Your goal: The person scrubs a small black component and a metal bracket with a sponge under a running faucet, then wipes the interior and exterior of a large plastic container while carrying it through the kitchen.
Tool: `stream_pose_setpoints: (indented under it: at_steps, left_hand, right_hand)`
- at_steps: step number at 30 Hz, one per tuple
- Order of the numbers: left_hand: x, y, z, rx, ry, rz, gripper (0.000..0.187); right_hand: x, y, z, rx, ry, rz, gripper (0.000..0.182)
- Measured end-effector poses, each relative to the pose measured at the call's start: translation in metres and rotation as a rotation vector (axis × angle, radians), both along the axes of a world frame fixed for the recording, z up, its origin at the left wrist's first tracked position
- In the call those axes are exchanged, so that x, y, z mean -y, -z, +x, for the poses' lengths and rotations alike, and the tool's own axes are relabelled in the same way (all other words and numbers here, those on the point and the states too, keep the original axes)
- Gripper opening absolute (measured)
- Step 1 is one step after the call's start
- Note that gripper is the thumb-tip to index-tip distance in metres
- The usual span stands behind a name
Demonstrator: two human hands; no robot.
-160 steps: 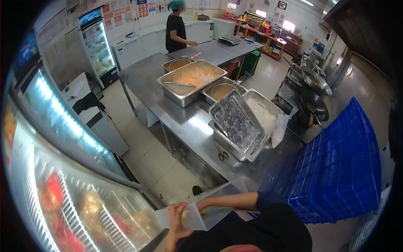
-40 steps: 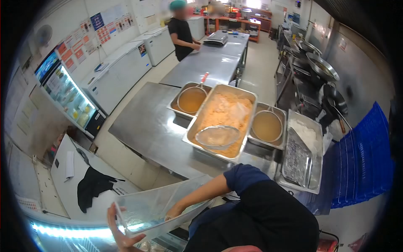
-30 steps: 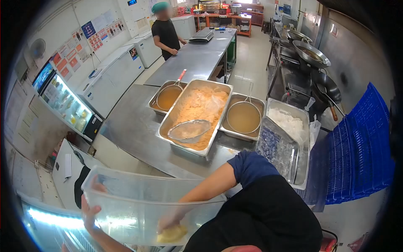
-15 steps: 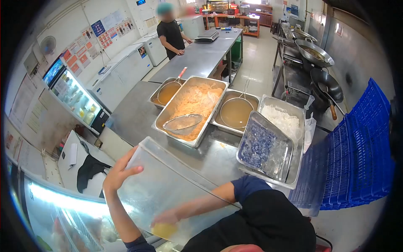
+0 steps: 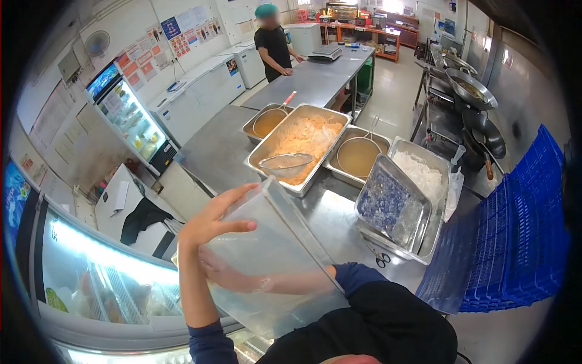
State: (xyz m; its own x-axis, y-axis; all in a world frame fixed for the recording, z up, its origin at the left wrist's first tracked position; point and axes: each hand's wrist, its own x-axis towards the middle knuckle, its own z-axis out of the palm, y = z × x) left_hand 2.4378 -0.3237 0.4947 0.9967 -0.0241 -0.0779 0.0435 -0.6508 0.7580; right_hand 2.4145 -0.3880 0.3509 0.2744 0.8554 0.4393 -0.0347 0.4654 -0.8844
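Observation:
A large clear plastic bin [image 5: 273, 242] is tilted in front of my body, above the near side of the steel table. My left hand [image 5: 221, 215] grips its upper rim, with the thumb stretched along the wall. Seen through the cloudy plastic, my right hand [image 5: 227, 272] is inside the bin, close to my left wrist. Its fingers are blurred, and a sliver of a yellow cloth [image 5: 175, 259] shows past the left wrist. Beyond the bin, a steel tray [image 5: 254, 165] holds orange battered food, with a strainer [image 5: 285, 162] on it.
A dark tray [image 5: 391, 203] leans on a pan of white flour [image 5: 418, 173]; scissors [image 5: 382, 260] lie nearby. Blue crates [image 5: 515, 236] stand right, a lit display fridge [image 5: 109, 273] at left. A person in a green cap [image 5: 273, 51] stands at the far table [image 5: 303, 82]. Woks [image 5: 470, 88] line the right.
The view has shifted, and the surroundings sit farther right. My right hand has moved up inside the bin, towards my left wrist. The yellow cloth is now mostly hidden. The scissors have come into view.

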Motion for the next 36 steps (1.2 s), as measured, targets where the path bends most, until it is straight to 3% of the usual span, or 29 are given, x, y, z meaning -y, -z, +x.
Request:
stream_pose_setpoints:
  at_steps: [17, 19, 20, 22, 31, 34, 36]
  left_hand:
    - [0.01, 0.005, -0.039, 0.037, 0.052, -0.15, 0.082]
    - [0.008, 0.007, -0.042, 0.036, 0.053, -0.157, 0.082]
    - [0.007, 0.006, -0.042, 0.04, 0.062, -0.16, 0.081]
    - [0.003, 0.007, -0.043, 0.027, 0.077, -0.177, 0.081]
    - [-0.007, 0.016, -0.053, 0.043, 0.025, -0.179, 0.079]
    - [-0.016, 0.027, -0.056, 0.074, 0.033, -0.173, 0.08]
    - [-0.022, 0.031, -0.058, 0.084, 0.044, -0.208, 0.08]
  right_hand:
    - [0.013, 0.049, -0.045, 0.275, 0.269, -0.134, 0.032]
    - [0.0, 0.05, -0.034, 0.665, 0.533, 0.246, 0.033]
    - [-0.005, 0.052, -0.035, 0.665, 0.528, 0.252, 0.033]
    - [-0.015, 0.056, -0.041, 1.362, 0.908, -0.144, 0.039]
    - [-0.013, 0.053, -0.052, 1.049, 0.67, -0.206, 0.042]
    - [0.015, 0.101, -0.059, 1.264, 0.508, -0.136, 0.045]
    - [0.058, 0.125, -0.057, 1.101, 0.286, -0.066, 0.043]
